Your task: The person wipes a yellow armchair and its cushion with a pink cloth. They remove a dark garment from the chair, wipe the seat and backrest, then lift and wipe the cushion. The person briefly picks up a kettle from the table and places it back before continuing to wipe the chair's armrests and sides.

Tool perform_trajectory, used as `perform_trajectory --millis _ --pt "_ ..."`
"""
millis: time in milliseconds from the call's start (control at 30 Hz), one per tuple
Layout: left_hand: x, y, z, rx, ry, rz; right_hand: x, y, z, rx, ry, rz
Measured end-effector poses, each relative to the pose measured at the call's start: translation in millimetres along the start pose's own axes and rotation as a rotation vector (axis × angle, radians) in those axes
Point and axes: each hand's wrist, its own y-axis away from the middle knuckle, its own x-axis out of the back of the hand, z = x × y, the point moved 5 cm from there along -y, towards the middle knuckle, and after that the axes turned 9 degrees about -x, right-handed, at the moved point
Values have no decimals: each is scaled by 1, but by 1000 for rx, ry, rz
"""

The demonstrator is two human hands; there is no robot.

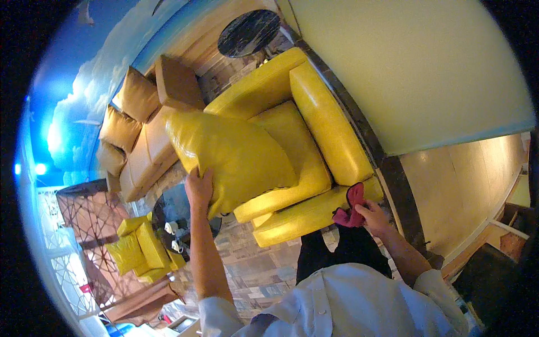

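At the frame's centre, the left hand (199, 188) grips the lower corner of a yellow leather cushion (230, 151), fingers closed on it, holding it tilted above the yellow armchair (314, 140). At lower right, the right hand (373, 216) pinches a pink cloth (351, 208) against the armchair's near armrest.

Glowing brightly across the yellow armchair (292, 140), with soft glare streaking its arm and back. Flaring blue-white far left of the armchair, washing out the mural wall (73, 101) there. Bending straight edges hard toward the rim, fading into a black circular border. Falling into shadow below the armchair, over the floor (264, 269). Blurring slightly around the yellow cushion (230, 151) and the fingers (197, 178) gripping it.
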Motion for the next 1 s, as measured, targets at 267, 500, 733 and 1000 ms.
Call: perform_trajectory --millis 267,500,733,1000 --pt "-66 93 93 -679 -489 -497 1 15 -59 189 -291 -17" --pt "-126 282 98 -793 -348 -482 -42 64 -182 657 -4 80" --pt "-95 269 91 -359 -68 -173 -204 0 -145 983 1455 348" --pt "-93 319 41 -395 216 -218 -347 45 -21 1151 1648 -615"
